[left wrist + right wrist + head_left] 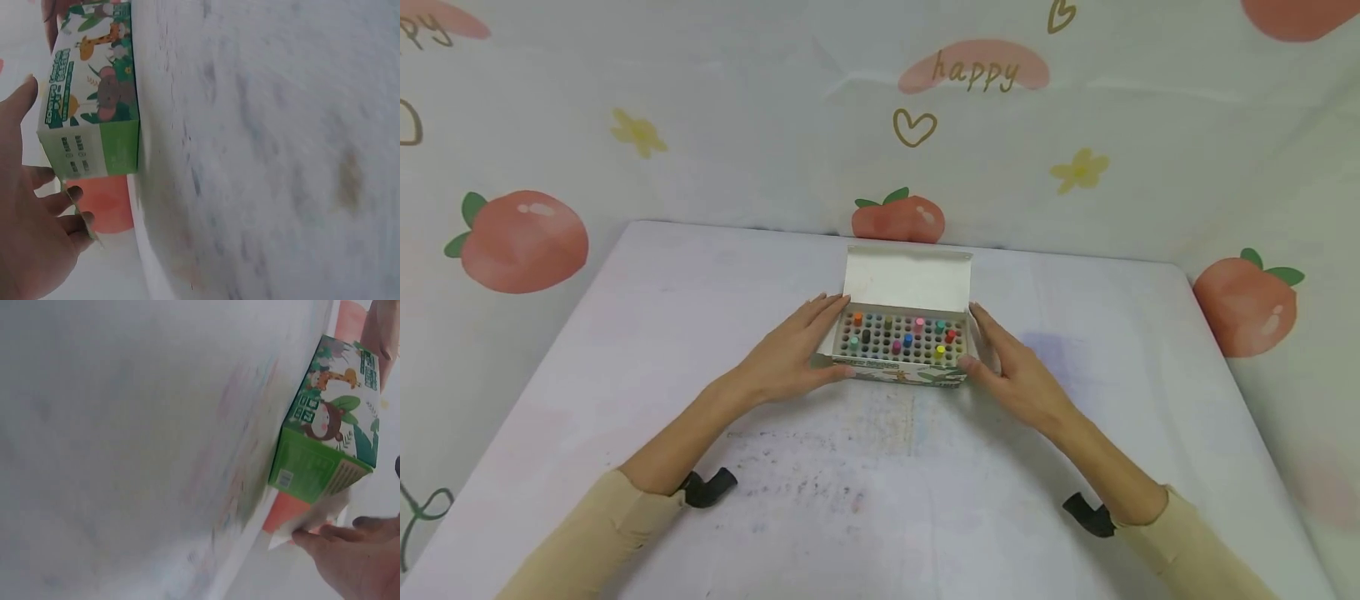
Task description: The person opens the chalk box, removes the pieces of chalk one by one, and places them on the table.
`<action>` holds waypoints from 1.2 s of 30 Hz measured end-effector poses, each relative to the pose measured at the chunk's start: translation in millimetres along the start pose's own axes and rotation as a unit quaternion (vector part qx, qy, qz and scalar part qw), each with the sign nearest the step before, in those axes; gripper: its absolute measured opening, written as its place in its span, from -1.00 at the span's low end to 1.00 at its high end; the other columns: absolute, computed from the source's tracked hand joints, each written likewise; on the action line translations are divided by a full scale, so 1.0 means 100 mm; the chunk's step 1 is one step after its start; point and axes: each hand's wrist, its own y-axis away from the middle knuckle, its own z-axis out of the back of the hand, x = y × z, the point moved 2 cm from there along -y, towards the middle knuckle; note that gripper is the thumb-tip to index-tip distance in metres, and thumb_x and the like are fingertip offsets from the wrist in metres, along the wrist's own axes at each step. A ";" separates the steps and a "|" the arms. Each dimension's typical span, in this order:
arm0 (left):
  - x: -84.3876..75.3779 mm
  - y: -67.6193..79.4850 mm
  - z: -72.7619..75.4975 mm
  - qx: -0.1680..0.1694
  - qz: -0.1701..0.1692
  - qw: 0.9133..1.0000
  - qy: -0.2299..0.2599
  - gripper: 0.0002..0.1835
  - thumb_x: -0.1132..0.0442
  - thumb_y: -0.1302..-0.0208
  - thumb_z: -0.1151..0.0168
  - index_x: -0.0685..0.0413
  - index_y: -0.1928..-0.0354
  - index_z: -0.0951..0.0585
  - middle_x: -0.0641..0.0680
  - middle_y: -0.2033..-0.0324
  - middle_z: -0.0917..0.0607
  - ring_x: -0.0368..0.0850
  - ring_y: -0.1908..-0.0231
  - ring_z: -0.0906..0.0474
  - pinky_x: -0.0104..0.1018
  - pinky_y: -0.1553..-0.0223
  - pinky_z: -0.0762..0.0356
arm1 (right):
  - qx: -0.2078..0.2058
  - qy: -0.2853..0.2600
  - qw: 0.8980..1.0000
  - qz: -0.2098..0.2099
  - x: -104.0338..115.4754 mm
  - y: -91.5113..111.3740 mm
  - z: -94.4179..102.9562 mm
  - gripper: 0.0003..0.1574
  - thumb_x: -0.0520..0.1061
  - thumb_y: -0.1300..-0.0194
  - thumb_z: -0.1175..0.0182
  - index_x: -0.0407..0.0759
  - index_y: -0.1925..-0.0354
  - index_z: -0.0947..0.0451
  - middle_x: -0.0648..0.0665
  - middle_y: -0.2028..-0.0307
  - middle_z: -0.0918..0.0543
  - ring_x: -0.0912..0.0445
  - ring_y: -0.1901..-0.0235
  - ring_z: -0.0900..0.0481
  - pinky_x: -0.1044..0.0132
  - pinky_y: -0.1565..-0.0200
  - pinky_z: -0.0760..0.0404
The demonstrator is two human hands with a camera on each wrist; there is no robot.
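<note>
A cardboard box (898, 372) printed with animals stands on the table, its white lid (907, 279) raised at the back. Inside is a grid of round holes (917, 352), where several coloured pen-like caps stick up, among them an orange cap (858, 318) and a yellow cap (940, 352). My left hand (793, 346) lies along the box's left end, thumb near the front corner, fingers at the side flap (78, 209). At the right end is my right hand (1018, 367), thumb by the front corner and fingertips against the other side flap (312, 515).
The white table (880, 517) has faint coloured stains and dark specks in front of the box. Behind it hangs a cloth (760, 125) printed with peaches, hearts and flowers. A black strap end (709, 487) sticks out at the left wrist, another black piece (1088, 515) at the right.
</note>
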 end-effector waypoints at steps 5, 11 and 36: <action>-0.03 -0.05 -0.03 0.008 0.008 0.998 0.069 0.05 -0.32 -0.23 -0.25 -0.20 -0.59 0.07 0.11 -0.52 -0.07 0.10 -0.49 -0.01 0.20 -0.33 -0.19 | -0.062 -0.094 0.994 0.015 0.01 -0.01 -0.02 -0.23 -0.12 -0.42 -0.22 -0.11 -0.49 -0.20 -0.18 -0.45 -0.27 -0.23 -0.35 -0.32 -0.04 -0.28 -0.36; 0.03 -0.12 -0.01 -0.028 0.010 0.987 0.159 0.04 -0.08 -0.14 -0.46 -0.05 -0.55 -0.08 0.10 -0.37 -0.33 0.04 -0.25 -0.33 0.07 -0.24 -0.30 | -0.119 -0.105 0.986 0.044 0.00 -0.05 -0.04 -0.47 -0.23 -0.33 -0.30 -0.20 -0.25 -0.51 -0.22 -0.29 -0.48 -0.13 -0.34 -0.35 -0.13 -0.33 -0.26; 0.04 -0.27 -0.09 -0.021 0.029 0.972 0.231 0.02 0.08 -0.01 -0.57 -0.13 -0.50 -0.21 0.04 -0.22 -0.46 -0.02 -0.07 -0.44 0.00 -0.06 -0.44 | -0.120 -0.060 0.991 0.004 -0.01 -0.25 -0.16 -0.72 -0.14 -0.27 -0.39 -0.25 0.08 -0.71 -0.27 -0.18 -0.51 -0.21 -0.27 -0.39 -0.18 -0.23 -0.35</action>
